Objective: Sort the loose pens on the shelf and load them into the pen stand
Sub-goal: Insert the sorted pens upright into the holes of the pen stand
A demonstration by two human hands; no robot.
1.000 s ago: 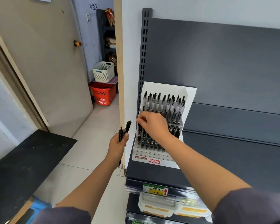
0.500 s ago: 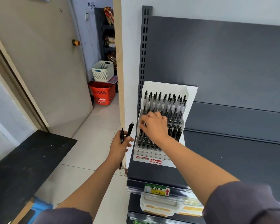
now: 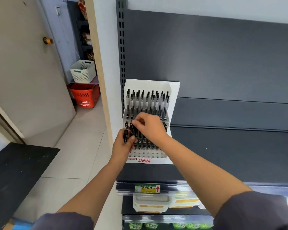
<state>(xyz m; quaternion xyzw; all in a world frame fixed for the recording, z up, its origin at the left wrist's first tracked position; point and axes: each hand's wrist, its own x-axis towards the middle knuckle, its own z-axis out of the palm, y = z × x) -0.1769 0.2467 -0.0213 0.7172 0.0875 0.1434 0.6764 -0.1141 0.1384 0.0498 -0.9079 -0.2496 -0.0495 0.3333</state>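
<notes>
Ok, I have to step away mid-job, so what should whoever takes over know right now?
The pen stand sits on the dark shelf.
The left hand grips black pens at its left edge.
The right hand pinches the top of one pen just above.
Done: back rows filled, middle rows partly.
To do: seat the pens in hand; the front holes are empty. No loose pens show on the shelf.

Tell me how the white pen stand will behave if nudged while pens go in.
The pen stand looks like light card and plastic, so it would probably slide on the smooth shelf. Upright pens crowd its rear rows, so it may be top-heavy and tip backward.
</notes>
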